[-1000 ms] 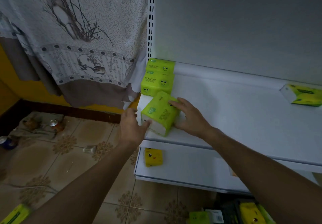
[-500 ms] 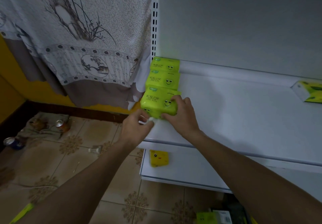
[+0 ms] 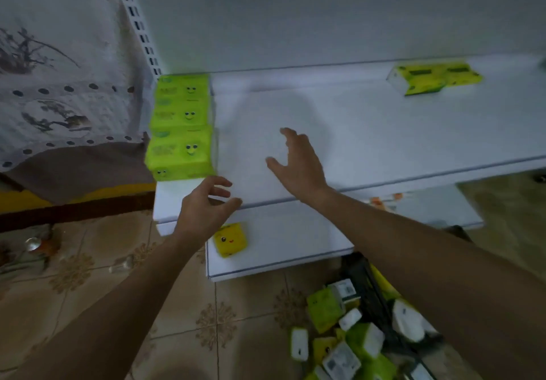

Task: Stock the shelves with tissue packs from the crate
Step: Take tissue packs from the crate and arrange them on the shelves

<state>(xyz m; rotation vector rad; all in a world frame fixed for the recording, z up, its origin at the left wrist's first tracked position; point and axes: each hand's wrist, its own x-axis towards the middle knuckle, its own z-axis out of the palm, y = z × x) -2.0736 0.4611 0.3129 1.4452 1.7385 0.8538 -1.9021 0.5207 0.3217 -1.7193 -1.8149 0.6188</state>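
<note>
Three green tissue packs with smiley faces stand in a row [image 3: 180, 125] at the left end of the white shelf [image 3: 369, 131]. The nearest pack [image 3: 180, 155] sits a little back from the shelf's front edge. My left hand [image 3: 204, 211] hovers at that front edge just below the pack, fingers loosely curled, holding nothing. Over the bare shelf to the right of the row, my right hand [image 3: 295, 164] is spread with empty fingers. A black crate [image 3: 369, 288] with several green, yellow and white packs lies on the floor at the lower right.
Another green pack [image 3: 434, 80] lies at the back right of the shelf. A yellow pack [image 3: 230, 239] sits on the lower shelf [image 3: 295, 249]. A patterned curtain [image 3: 68, 84] hangs at left. Cans [image 3: 38, 245] lie on the tiled floor.
Both hands have let go of the third green pack, which now stands in the row. The hands have drawn back and right, and the view has swung toward the crate.
</note>
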